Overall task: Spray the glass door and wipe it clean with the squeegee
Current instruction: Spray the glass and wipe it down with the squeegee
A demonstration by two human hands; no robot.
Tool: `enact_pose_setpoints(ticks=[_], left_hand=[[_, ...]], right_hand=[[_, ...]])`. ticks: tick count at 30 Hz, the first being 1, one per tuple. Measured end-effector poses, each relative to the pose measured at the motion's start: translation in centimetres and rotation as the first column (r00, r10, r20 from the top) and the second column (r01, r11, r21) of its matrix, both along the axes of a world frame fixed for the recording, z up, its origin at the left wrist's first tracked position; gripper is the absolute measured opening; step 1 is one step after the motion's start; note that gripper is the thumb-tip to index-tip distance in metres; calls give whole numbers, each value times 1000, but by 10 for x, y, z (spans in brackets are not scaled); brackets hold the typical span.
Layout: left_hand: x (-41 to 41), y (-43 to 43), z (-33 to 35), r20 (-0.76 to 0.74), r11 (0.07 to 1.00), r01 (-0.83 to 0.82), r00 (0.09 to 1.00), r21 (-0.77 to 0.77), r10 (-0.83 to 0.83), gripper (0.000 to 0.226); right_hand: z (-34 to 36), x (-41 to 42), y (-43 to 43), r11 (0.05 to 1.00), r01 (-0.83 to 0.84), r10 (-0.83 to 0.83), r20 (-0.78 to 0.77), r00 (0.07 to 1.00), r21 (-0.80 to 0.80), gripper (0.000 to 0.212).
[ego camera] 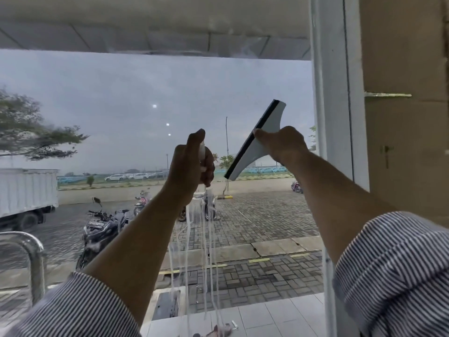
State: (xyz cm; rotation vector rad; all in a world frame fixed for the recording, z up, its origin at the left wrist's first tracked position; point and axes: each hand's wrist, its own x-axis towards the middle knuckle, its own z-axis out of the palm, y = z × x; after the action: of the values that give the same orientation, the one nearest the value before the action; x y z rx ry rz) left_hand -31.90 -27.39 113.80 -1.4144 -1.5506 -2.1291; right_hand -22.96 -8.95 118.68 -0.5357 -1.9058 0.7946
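The glass door [121,113] fills most of the view, and white streaks of spray [204,239] run down its middle. My left hand [190,164] grips a small clear spray bottle [202,152] held up near the glass, with one finger on its top. My right hand [283,142] grips the handle of a white squeegee [257,142] with a black rubber blade. The squeegee is tilted, its blade edge facing left, just right of the bottle. Whether the blade touches the glass I cannot tell.
A white door frame [332,117] and a tan wall [401,117] stand to the right. A metal door handle [31,254] curves at the lower left. Through the glass lie a paved lot, parked motorbikes [102,227] and a white truck [26,190].
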Motion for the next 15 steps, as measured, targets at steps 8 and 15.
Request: enact_pose_setpoints(ticks=[8, 15], left_hand=[[7, 6, -9, -5, 999, -20, 1000, -37, 20, 62], [13, 16, -13, -10, 998, -9, 1000, -65, 9, 61]], right_hand=[[-41, -4, 13, 951, -132, 86, -172, 981, -278, 59], [-70, -6, 11, 883, -161, 74, -207, 975, -441, 68]])
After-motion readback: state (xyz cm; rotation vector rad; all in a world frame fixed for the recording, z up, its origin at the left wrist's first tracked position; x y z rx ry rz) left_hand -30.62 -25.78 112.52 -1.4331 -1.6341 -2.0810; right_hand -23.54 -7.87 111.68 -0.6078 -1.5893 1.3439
